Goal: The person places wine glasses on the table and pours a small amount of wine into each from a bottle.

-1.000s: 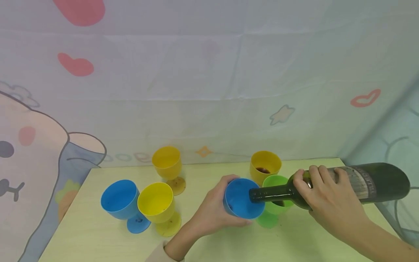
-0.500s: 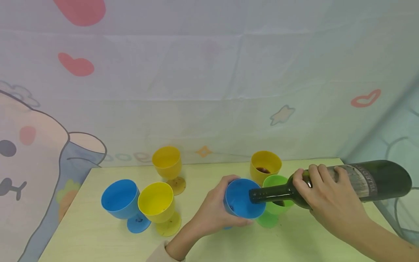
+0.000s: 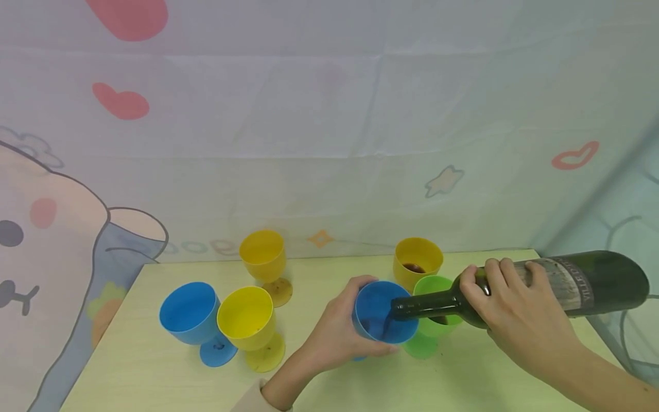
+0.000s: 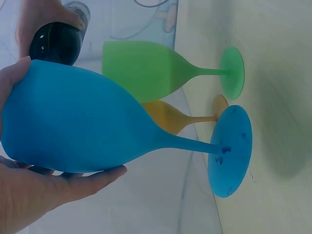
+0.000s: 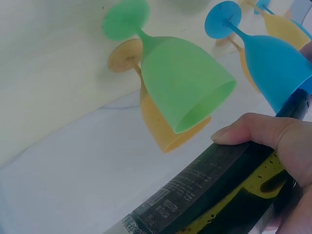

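Observation:
My left hand (image 3: 340, 326) grips the bowl of a blue goblet (image 3: 378, 309), thumb and fingers round its sides. In the left wrist view the blue goblet (image 4: 83, 117) has its foot down by the tabletop. My right hand (image 3: 525, 315) holds a dark green wine bottle (image 3: 602, 283) by its upper body, tipped left with its bottom end slightly raised. The bottle's mouth lies over the goblet's rim, and a thin dark stream runs from it into the bowl. A green goblet (image 3: 432, 283), partly covered by the bottle neck, stands right behind with dark liquid in it.
An orange-yellow goblet (image 3: 418, 254) with dark liquid stands at the back right. To the left are another blue goblet (image 3: 190, 312), a yellow goblet (image 3: 247, 317) and a second orange-yellow goblet (image 3: 262, 257). A printed cloth (image 3: 329, 114) hangs behind the pale table (image 3: 139, 366).
The bottle's bottom end has risen slightly. A dark stream now falls from its mouth into the blue goblet, where dark liquid shows. The left hand has barely moved.

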